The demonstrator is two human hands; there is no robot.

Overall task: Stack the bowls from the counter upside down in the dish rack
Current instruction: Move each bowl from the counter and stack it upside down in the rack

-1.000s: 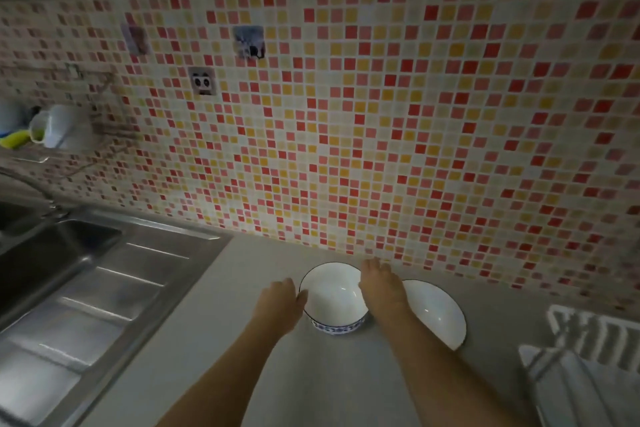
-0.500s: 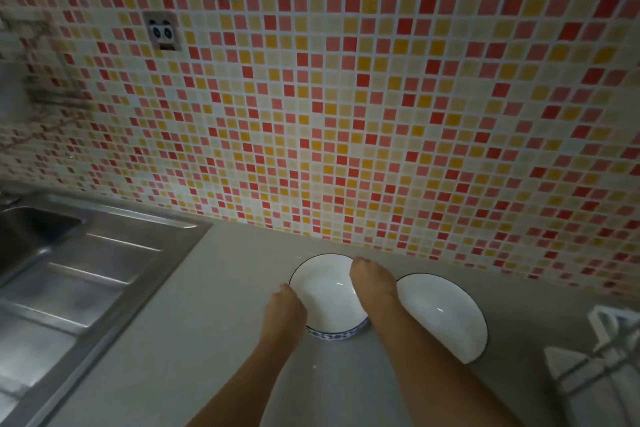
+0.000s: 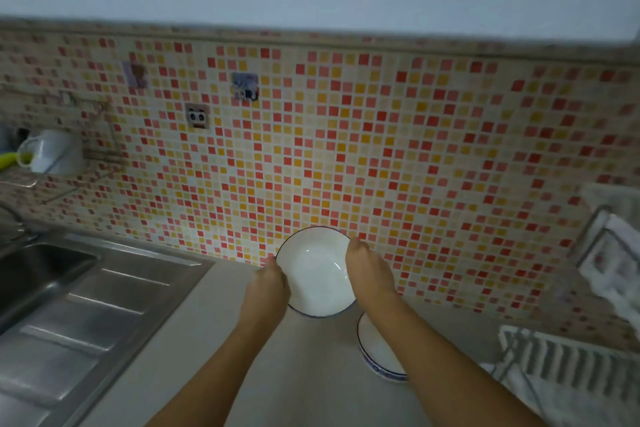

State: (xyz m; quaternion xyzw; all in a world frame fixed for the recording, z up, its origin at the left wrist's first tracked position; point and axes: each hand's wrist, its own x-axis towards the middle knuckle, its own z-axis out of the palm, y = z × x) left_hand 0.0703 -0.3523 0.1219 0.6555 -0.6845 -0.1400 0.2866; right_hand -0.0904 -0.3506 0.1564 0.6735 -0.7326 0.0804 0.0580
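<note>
Half a second ago the white, dark-rimmed ceramic bowl [image 3: 316,270] sat on the grey counter [image 3: 214,340] near its back edge; now it is lifted clear, tilted with its hollow toward the camera, the left hand [image 3: 268,282] and right hand [image 3: 369,272] closed on opposite sides of its rim. A second white bowl with a blue-patterned foot [image 3: 375,347] waits on the counter beneath the right forearm. I judge the first carry begun: the bowl needs inverting and moving to the white slatted dish rack [image 3: 571,367] at the counter's right end.

Steel sink [image 3: 41,274] left; white mug [image 3: 52,156] above.
</note>
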